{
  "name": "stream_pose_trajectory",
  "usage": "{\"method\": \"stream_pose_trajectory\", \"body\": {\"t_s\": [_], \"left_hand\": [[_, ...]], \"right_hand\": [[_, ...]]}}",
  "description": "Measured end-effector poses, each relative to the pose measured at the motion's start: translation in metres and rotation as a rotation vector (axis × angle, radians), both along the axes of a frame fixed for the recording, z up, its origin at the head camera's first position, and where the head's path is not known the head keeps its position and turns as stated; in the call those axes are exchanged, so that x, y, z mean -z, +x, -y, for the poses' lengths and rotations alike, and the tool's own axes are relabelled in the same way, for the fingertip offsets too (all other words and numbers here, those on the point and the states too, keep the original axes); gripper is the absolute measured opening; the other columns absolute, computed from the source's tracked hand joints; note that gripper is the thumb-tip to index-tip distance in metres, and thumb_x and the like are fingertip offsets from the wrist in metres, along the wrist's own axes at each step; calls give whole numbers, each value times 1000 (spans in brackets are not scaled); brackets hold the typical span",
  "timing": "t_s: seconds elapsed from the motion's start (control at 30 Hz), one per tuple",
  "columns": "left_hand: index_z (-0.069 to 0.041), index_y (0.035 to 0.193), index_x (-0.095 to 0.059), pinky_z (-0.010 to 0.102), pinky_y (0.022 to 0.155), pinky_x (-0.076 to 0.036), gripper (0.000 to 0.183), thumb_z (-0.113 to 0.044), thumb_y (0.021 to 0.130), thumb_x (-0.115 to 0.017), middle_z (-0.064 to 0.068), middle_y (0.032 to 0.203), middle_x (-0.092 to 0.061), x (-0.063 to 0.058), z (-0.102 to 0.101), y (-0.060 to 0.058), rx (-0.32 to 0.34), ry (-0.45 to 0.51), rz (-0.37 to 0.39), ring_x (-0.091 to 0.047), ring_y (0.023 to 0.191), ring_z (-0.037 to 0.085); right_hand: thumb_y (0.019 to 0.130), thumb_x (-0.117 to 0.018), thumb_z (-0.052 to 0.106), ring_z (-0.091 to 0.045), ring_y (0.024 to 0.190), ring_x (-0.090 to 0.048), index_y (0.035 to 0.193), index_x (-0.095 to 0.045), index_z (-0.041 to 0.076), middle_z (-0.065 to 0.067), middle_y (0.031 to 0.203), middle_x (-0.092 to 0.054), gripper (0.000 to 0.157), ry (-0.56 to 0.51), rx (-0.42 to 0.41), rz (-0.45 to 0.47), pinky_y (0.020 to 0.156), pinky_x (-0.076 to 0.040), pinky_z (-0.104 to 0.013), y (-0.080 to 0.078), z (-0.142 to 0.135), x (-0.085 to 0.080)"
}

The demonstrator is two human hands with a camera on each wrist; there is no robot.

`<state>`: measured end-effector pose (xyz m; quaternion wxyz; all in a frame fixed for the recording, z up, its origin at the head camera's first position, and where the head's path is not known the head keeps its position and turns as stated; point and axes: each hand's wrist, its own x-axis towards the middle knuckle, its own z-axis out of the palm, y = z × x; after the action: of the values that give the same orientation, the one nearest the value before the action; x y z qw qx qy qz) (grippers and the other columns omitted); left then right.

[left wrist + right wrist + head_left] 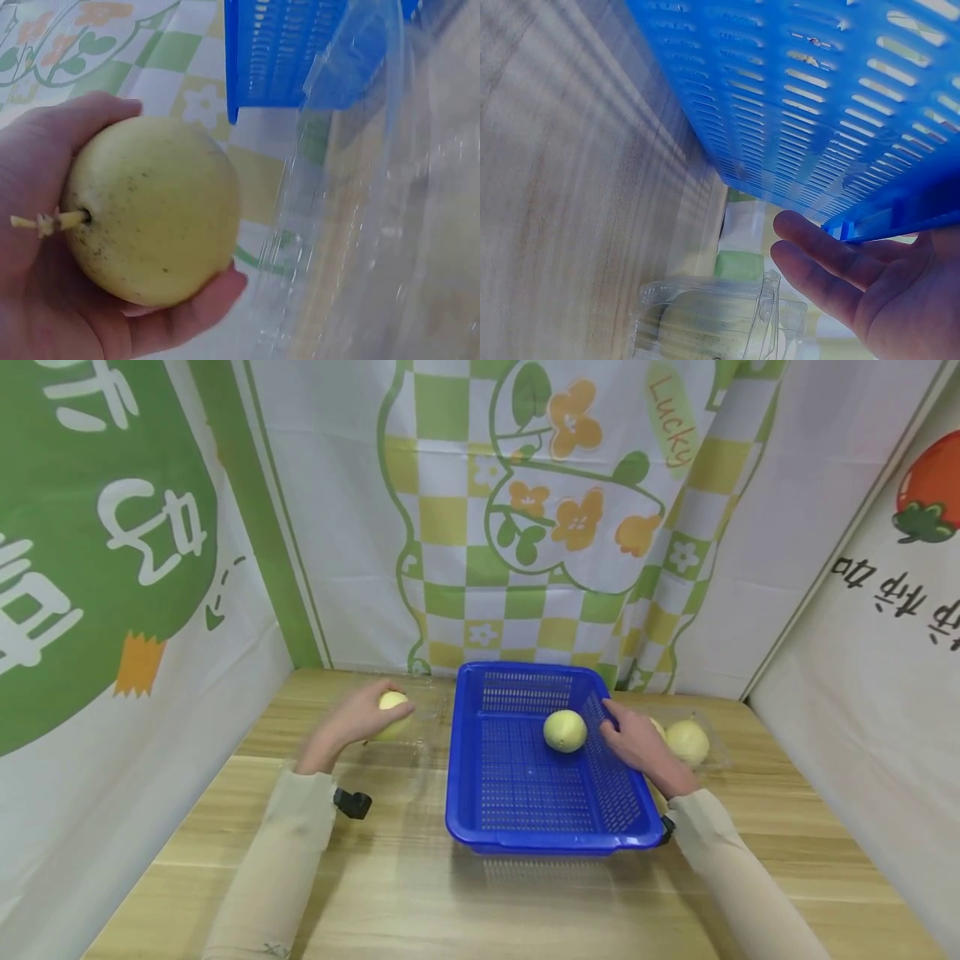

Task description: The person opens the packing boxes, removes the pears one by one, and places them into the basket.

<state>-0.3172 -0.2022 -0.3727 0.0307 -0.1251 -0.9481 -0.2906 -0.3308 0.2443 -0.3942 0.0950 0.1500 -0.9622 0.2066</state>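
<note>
In the head view my left hand (365,713) grips a round yellow fruit (392,714) over a clear plastic box (429,702). Close up in the left wrist view, the fruit (157,214) has fine dark specks and a short knobbly stem; fingers and thumb wrap its sides. My right hand (637,742) holds the right rim of a blue slotted basket (558,841), thumb on the inner side. From the right wrist, two fingers (817,266) extend outside the basket wall, below the rim; the thumb is hidden there. One pale yellow-green fruit (565,731) lies inside the basket, toward its right side.
Right of the basket, another clear box (720,752) holds yellow fruits (687,742), partly behind my right forearm. All this stands on a wooden table (360,877). A checked, printed curtain (480,568) hangs close behind, with printed cloth walls on both sides.
</note>
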Motion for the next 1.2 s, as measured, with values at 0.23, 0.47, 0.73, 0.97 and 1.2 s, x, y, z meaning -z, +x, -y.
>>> {"method": "stream_pose_trajectory", "body": {"t_s": [0.23, 0.47, 0.73, 0.97, 1.2], "left_hand": [[-22, 127, -48, 33, 53, -48, 60, -64, 84, -48, 10, 108, -58, 1, -12, -1, -36, 176, 8, -57, 72, 23], [-23, 122, -51, 35, 55, -51, 52, -59, 85, -52, 8, 107, -56, -2, -21, -4, -38, 349, 39, -56, 79, 24], [-26, 119, -53, 42, 55, -51, 51, -62, 83, -53, 8, 101, -57, -17, -34, -9, -17, 401, 62, -57, 71, 24], [-23, 118, -52, 40, 55, -50, 49, -58, 85, -52, 10, 101, -55, -38, -44, -12, 30, 410, 51, -56, 70, 23], [-25, 124, -50, 34, 52, -48, 58, -64, 82, -52, 9, 104, -55, -57, -51, -16, 25, 381, 32, -55, 75, 24]], "right_hand": [[91, -40, 21, -28, 79, -53, 140, -36, 1, -22, 130, -50, 54, 6, 2, 1, 74, -41, -41, -1, -1, 0], [90, -42, 19, -35, 99, -57, 139, -38, -1, -24, 132, -49, 53, 0, -24, -23, 84, -44, -49, -2, -1, 1], [90, -42, 18, -42, 111, -53, 137, -40, -3, -26, 131, -49, 52, 10, -33, -46, 90, -42, -52, -1, -1, 2], [90, -42, 19, -38, 101, -58, 138, -39, -2, -25, 130, -50, 52, 8, -29, -37, 84, -44, -51, 0, 1, 0], [90, -41, 19, -35, 98, -59, 139, -38, -1, -24, 130, -50, 53, 20, -25, -29, 82, -45, -50, -1, -1, 0]]}}
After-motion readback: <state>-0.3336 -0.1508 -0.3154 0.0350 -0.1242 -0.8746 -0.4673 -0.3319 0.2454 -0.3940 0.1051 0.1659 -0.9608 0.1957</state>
